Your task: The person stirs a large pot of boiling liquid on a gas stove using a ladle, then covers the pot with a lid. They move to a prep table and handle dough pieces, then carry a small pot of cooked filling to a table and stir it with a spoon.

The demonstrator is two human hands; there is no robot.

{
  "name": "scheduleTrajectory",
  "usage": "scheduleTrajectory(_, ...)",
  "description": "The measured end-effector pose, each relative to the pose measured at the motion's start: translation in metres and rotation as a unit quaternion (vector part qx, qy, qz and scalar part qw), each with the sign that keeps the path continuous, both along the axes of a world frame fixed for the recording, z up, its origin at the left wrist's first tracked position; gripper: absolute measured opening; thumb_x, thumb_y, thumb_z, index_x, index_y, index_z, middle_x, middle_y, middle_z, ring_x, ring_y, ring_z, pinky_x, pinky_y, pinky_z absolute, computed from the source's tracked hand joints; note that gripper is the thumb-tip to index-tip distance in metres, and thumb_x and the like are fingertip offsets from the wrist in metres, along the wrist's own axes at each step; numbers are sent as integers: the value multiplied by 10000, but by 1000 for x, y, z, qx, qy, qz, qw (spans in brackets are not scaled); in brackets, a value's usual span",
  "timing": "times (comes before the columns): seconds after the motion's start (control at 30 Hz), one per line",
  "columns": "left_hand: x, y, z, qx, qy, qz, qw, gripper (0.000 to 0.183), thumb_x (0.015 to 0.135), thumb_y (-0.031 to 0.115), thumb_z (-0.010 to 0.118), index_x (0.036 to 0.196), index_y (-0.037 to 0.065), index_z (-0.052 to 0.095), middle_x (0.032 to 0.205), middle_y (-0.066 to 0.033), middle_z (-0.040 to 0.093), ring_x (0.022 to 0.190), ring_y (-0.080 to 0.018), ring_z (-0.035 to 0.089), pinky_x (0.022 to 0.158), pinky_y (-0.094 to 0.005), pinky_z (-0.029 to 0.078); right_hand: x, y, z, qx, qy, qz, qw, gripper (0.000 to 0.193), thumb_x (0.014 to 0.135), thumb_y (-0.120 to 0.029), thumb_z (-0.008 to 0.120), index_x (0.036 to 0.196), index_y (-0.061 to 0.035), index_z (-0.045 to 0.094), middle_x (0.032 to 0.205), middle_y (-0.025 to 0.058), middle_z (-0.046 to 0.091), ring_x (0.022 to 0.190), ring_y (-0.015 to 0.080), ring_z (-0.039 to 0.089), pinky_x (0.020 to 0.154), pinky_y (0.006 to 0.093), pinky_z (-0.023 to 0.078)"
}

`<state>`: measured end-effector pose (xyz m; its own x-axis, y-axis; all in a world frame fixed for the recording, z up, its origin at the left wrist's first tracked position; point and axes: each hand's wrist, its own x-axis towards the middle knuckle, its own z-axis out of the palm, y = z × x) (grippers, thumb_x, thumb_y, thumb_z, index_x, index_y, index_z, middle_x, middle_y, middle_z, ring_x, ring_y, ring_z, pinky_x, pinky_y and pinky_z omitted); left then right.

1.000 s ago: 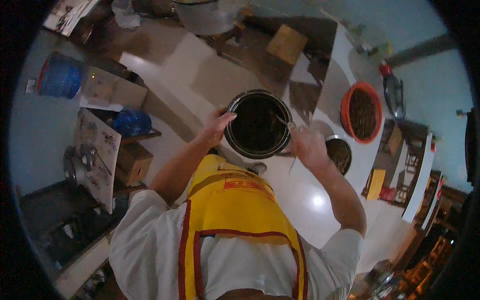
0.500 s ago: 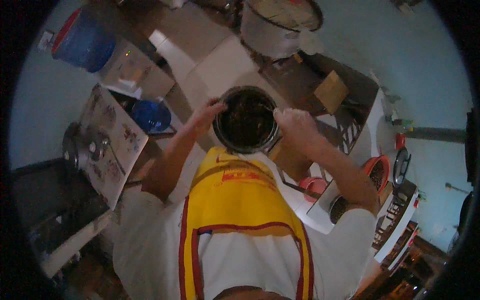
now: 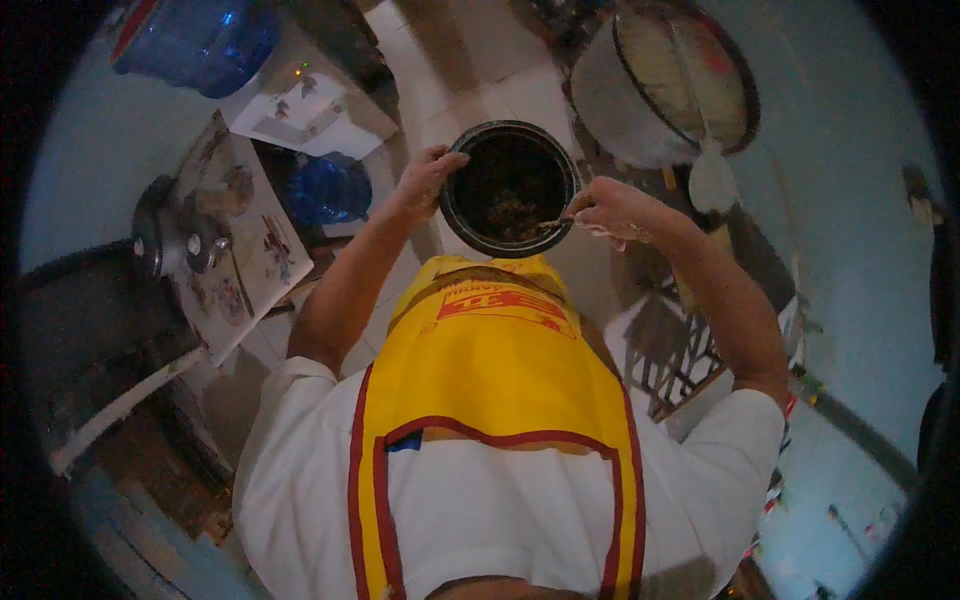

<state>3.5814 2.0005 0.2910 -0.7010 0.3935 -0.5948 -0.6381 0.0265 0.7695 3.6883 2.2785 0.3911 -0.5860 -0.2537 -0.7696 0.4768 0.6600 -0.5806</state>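
Observation:
In front of my yellow apron hangs a round dark pot (image 3: 463,220), seen from above. A dark, crumbly mass (image 3: 512,210) lies inside it, lighter brown toward the near side. My left hand (image 3: 430,178) is closed on the pot's left rim, with the thumb over the edge. At the right rim, my right hand (image 3: 612,212) has its fingers pinched round a thin, pale utensil (image 3: 550,224) that reaches over the rim into the pot; its kind is unclear. Pale, flour-like residue coats the right fingers.
Ahead to the right stands a big metal pot (image 3: 625,100) with a pale ladle-like tool (image 3: 712,180) at its edge. On the left are a patterned table (image 3: 215,255) with a lidded pan (image 3: 165,230), a blue water bottle (image 3: 330,188) and a white appliance (image 3: 310,110).
My view has swung to the right and the big metal pot shows more. My right hand has shifted from gripping the rim to pinching the thin utensil. The left hand still grips the rim.

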Motion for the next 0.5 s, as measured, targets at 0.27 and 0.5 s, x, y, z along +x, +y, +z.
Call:
scheduleTrajectory(0.27, -84, 31, 25, 94, -11, 118, 988, 355, 963, 318, 638, 1048, -26, 640, 909, -66, 685, 750, -145, 641, 706, -285, 562, -130, 50, -4, -206, -142, -186, 950, 275, 932, -135, 563, 1113, 57, 643, 598, -14, 483, 439, 87, 408, 395, 263, 401)
scheduleTrajectory(0.5, -141, 34, -11, 154, 6, 125, 980, 371, 980, 344, 609, 1064, -15, 655, 945, -51, 694, 793, -141, 648, 747, -300, 568, -190, 56, -4, -230, -142, -237, 933, 314, 943, -113, 524, 1187, 73, 593, 591, -25, 444, 457, 77, 369, 394, 260, 354)
